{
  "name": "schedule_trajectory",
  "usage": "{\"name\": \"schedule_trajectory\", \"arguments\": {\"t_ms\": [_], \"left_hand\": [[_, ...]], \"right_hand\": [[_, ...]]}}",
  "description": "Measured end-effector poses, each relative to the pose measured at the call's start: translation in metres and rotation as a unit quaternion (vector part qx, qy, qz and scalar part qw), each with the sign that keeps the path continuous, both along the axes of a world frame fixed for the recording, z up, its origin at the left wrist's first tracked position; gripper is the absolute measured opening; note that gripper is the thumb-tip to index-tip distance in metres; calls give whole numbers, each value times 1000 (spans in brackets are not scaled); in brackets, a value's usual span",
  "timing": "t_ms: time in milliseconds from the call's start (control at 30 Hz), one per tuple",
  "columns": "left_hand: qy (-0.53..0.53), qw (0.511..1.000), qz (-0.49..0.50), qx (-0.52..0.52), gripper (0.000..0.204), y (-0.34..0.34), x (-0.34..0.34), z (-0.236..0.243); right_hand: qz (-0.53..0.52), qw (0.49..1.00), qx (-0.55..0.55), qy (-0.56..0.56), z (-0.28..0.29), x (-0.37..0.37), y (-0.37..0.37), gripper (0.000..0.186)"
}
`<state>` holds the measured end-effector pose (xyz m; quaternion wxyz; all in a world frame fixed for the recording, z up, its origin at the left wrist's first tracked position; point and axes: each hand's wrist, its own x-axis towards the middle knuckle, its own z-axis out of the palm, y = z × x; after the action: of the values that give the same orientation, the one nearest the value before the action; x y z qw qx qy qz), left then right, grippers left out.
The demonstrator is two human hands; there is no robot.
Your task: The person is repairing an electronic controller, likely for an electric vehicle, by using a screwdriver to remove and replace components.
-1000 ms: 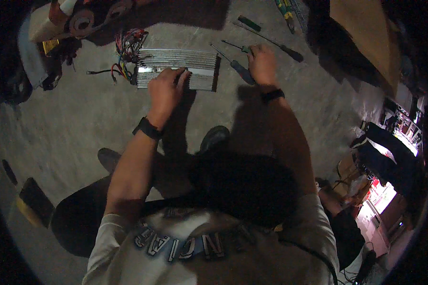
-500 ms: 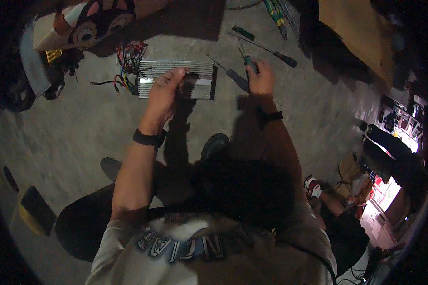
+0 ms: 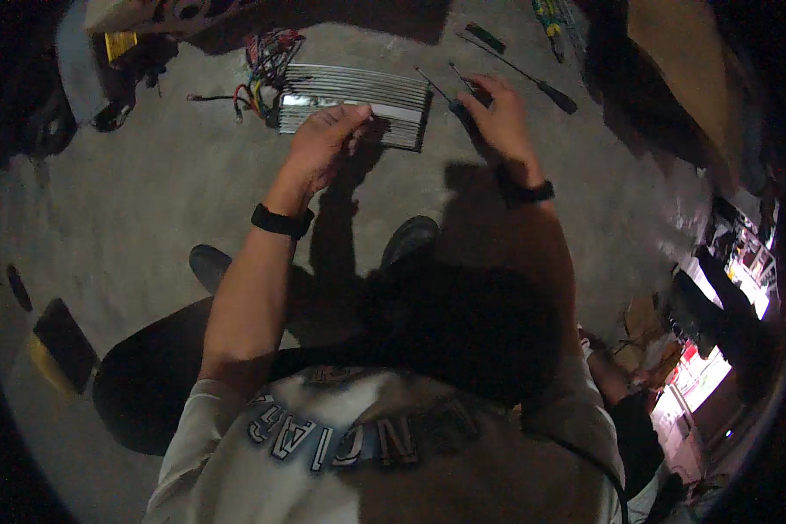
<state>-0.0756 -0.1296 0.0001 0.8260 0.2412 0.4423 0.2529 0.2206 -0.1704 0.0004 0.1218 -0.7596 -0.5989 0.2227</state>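
A silver finned metal box point(image 3: 393, 86), with a bundle of coloured wires point(image 3: 266, 74) coming out of its left end, lies on the concrete floor. My left hand point(image 3: 327, 140) is over its near edge, thumb and fingers pinched together; whatever is between them is too small to name. To the right of the box, my right hand point(image 3: 502, 118) is closed around a small screwdriver point(image 3: 465, 77) whose thin shaft points up and left. Close beside those fingers is a second screwdriver point(image 3: 435, 85) with a longer shaft, its dark handle partly covered by the hand.
A long dark-handled screwdriver point(image 3: 555, 96) and a small green strip point(image 3: 485, 37) lie beyond my right hand. Green-and-yellow handled pliers point(image 3: 548, 26) are farther off. Cardboard point(image 3: 681, 70) stands at the right. Another person's leg point(image 3: 611, 375) shows at lower right.
The whole view has shifted, so the box appears higher and farther right. My right hand has moved leftward and nearer relative to the tools, over the second screwdriver's handle. My left hand stays pinched.
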Motion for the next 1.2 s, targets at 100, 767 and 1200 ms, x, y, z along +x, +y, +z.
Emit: {"name": "schedule_trajectory", "arguments": {"t_ms": [100, 767, 1200], "left_hand": [[35, 997, -70, -4, 24, -13, -8, -13], [-121, 974, 7, -191, 26, -37, -14, -32], [-88, 981, 30, -168, 26, -34, -17, -50]], "right_hand": [[82, 962, -33, 259, 45, -46, 1, 41], [207, 934, 69, 284, -13, -97, -19, 26], [76, 977, -10, 197, 2, -105, -1, 25]]}}
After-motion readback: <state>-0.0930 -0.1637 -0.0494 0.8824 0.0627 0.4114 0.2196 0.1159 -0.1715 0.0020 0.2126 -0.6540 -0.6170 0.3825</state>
